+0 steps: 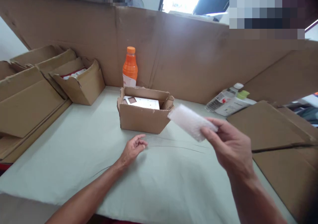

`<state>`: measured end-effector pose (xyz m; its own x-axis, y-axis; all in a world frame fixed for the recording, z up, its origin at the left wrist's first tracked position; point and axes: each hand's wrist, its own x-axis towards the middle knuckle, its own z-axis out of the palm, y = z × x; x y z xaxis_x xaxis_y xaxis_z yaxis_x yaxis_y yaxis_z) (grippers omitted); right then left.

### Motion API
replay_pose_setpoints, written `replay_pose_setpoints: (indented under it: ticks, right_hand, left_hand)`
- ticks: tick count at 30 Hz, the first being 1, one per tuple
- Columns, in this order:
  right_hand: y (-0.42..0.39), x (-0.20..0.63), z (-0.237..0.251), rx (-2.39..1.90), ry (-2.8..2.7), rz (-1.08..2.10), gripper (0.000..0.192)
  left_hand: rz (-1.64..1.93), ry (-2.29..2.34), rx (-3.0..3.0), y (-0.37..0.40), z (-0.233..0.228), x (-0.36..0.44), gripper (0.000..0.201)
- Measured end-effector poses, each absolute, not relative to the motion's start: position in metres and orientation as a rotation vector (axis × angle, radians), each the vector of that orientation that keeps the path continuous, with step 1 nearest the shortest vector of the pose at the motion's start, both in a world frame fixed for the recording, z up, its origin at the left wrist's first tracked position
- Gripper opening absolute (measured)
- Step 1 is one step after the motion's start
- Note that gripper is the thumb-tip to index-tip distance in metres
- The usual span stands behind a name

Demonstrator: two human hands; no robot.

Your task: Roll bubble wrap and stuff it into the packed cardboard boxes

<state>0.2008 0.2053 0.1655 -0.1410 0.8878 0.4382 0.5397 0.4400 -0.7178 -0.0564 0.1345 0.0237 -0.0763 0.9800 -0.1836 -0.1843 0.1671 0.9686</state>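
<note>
A flat white packet (190,120), seemingly bubble wrap, is pinched between the thumb and fingers of my right hand (230,144). It is held above the cloth, tilted, its far end near the right corner of a small open cardboard box (141,118). Inside that box lies a white carton (146,103) with a brown square on it. My left hand (134,147) is low over the cloth in front of the box, its fingers loosely curled and apart, with nothing visible in them. Whatever the packet's wrapping contains cannot be made out.
Behind the box stands an orange bottle (130,67). Cardboard bins (84,85) line the left side, one with packets inside. At the right, a clear bottle (223,98) and a white pouch (235,105) lean near cardboard flaps (268,128). Pale green cloth (74,144) covers the table.
</note>
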Motion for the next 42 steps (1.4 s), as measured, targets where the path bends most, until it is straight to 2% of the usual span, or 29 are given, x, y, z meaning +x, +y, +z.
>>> replay_pose_setpoints:
  ticks: [4, 8, 13, 23, 31, 38, 42]
  right_hand:
    - [0.261, 0.163, 0.204, -1.190, -1.989, 0.311, 0.025]
    - [0.301, 0.129, 0.220, -1.447, -2.317, 0.044, 0.019]
    - [0.323, 0.093, 0.222, -1.815, -2.756, -0.165, 0.024]
    - [0.321, 0.045, 0.210, -1.695, -2.995, -0.563, 0.027]
    - [0.331, 0.041, 0.214, -1.713, -3.041, -0.356, 0.032]
    - [0.360, 0.043, 0.188, -1.711, -3.088, -0.046, 0.028]
    - [0.358, 0.051, 0.194, -1.681, -3.026, 0.016, 0.025]
  left_hand:
    - [1.202, 1.205, 0.948, 0.138, 0.002, -0.055, 0.050]
    - [1.194, 1.207, 1.025, 0.137, -0.004, -0.054, 0.045]
    - [1.163, 1.225, 1.092, 0.140, -0.004, -0.054, 0.045]
    - [1.126, 1.255, 1.145, 0.141, -0.007, -0.053, 0.042]
    - [1.133, 1.271, 1.212, 0.141, -0.012, -0.051, 0.042]
    - [1.149, 1.263, 1.213, 0.141, -0.016, -0.050, 0.041]
    - [1.151, 1.263, 1.214, 0.141, -0.017, -0.050, 0.041]
